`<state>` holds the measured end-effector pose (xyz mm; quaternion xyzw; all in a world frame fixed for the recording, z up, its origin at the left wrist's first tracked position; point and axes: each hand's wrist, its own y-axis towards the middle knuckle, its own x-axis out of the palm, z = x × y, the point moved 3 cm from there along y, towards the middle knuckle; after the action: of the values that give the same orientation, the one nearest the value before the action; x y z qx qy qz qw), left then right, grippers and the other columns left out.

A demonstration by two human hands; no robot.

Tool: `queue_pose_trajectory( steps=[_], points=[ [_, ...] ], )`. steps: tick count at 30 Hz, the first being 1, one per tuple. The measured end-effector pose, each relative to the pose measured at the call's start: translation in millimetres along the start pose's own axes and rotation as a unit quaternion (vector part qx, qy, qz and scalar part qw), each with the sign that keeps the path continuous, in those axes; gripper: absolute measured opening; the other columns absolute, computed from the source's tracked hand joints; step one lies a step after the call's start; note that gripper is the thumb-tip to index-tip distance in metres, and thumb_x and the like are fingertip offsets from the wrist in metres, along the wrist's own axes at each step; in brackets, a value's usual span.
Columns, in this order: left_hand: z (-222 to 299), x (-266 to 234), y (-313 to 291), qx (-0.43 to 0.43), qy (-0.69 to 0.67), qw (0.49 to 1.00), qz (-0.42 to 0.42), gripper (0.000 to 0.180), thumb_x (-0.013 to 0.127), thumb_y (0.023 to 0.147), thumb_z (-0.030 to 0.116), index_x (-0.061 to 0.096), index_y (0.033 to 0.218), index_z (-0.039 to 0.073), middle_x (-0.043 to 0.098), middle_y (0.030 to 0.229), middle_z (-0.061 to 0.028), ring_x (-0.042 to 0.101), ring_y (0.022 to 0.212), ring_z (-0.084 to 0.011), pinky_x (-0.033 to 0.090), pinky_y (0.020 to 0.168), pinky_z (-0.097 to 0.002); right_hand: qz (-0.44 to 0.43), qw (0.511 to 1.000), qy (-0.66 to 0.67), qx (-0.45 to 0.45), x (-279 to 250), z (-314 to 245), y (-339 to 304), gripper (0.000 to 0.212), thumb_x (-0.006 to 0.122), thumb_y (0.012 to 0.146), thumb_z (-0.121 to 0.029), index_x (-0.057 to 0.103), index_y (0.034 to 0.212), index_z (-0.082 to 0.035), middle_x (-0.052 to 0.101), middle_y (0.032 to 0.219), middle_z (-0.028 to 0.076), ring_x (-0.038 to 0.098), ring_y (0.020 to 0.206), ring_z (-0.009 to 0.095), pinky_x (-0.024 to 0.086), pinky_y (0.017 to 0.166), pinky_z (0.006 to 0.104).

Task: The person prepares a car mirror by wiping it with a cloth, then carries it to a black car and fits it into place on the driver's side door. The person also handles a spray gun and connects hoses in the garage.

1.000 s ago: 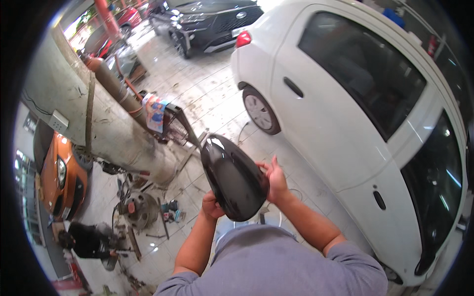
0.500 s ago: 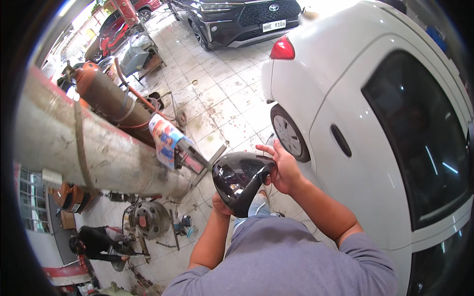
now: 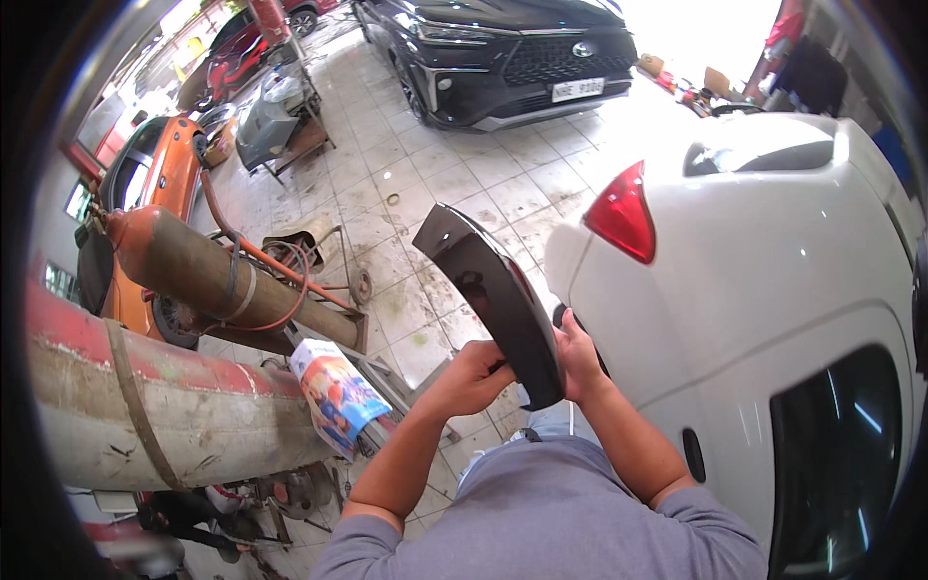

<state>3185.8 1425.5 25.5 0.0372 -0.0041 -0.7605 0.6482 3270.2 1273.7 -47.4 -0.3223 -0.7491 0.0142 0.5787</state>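
A glossy black side mirror housing (image 3: 493, 300) is held up in front of my waist, tilted with its narrow end pointing up and away to the left. My left hand (image 3: 472, 382) grips its lower left edge with curled fingers, their tips hidden behind it. On the other side, my right hand (image 3: 578, 360) holds the lower right edge, thumb raised and the rest partly covered by the housing. A thin reddish strip shows along the housing's right edge. Just right of my right hand stands a white car (image 3: 715, 261) with a red tail light (image 3: 623, 213).
At my left lie a large grey-and-red cylinder (image 3: 193, 406) and a rusty gas cylinder (image 3: 222, 261) on a cart. A printed bag (image 3: 333, 391) hangs beside them. Ahead is a black car (image 3: 503, 68); an orange car (image 3: 155, 213) stands far left. Someone in dark clothing (image 3: 184, 512) is at lower left.
The housing has been turned from its rounded shape lying sideways to a slanted upright pose. My left hand has moved up along its left side. The view has shifted forward along the white car.
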Motion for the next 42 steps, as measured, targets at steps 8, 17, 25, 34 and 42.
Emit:
queue_pose_trajectory(
  steps=[8, 17, 25, 34, 42],
  points=[
    [-0.1, -112.3, 130.6, -0.084, 0.123, 0.984, 0.103, 0.017, 0.059, 0.090, 0.002, 0.070, 0.102, -0.001, 0.071, 0.083, -0.0142, 0.065, 0.073, -0.0194, 0.051, 0.069, -0.0341, -0.150, 0.980, 0.001, 0.128, 8.4, -102.8, 204.1, 0.086, 0.011, 0.102, -0.067, 0.043, 0.145, 0.001, 0.058, 0.139, 0.019, 0.055, 0.129, 0.032, 0.039, 0.114, 0.0471],
    [-36.7, -277.9, 216.0, -0.146, 0.047, 0.956, 0.251, 0.018, 0.057, 0.094, 0.001, 0.069, 0.105, -0.006, 0.072, 0.087, -0.0072, 0.060, 0.079, -0.0100, 0.050, 0.072, -0.0293, -0.267, 0.916, 0.079, 0.287, 47.8, -125.6, 418.9, 0.087, 0.014, 0.101, -0.069, 0.048, 0.140, 0.001, 0.063, 0.131, 0.017, 0.061, 0.121, 0.031, 0.045, 0.107, 0.0463],
    [-70.0, -486.7, 272.4, -0.120, -0.060, 0.956, 0.260, 0.018, 0.058, 0.094, 0.001, 0.070, 0.106, -0.005, 0.070, 0.088, -0.0036, 0.059, 0.081, -0.0089, 0.049, 0.073, -0.0276, -0.106, 0.946, -0.057, 0.302, 133.8, -152.8, 621.6, 0.081, 0.022, 0.101, -0.070, 0.051, 0.140, -0.005, 0.063, 0.131, 0.018, 0.062, 0.118, 0.036, 0.046, 0.105, 0.0536],
    [-84.5, -736.2, 372.1, -0.141, 0.011, 0.976, 0.166, 0.021, 0.058, 0.091, 0.003, 0.069, 0.107, -0.004, 0.075, 0.091, -0.0135, 0.067, 0.087, -0.0147, 0.052, 0.081, -0.0316, -0.126, 0.960, -0.033, 0.248, 221.7, -213.8, 834.8, 0.083, 0.017, 0.101, -0.069, 0.039, 0.149, -0.005, 0.058, 0.139, 0.017, 0.058, 0.126, 0.035, 0.043, 0.110, 0.0492],
    [-147.6, -934.5, 486.4, -0.161, -0.084, 0.963, 0.198, 0.014, 0.058, 0.098, 0.009, 0.066, 0.094, -0.002, 0.059, 0.070, -0.0036, 0.048, 0.061, -0.0105, 0.041, 0.057, -0.0287, 0.001, 0.974, -0.038, 0.224, 270.6, -283.0, 1012.7, 0.081, 0.017, 0.103, -0.067, 0.046, 0.146, -0.004, 0.059, 0.139, 0.015, 0.056, 0.128, 0.031, 0.041, 0.112, 0.0443]
  ],
)
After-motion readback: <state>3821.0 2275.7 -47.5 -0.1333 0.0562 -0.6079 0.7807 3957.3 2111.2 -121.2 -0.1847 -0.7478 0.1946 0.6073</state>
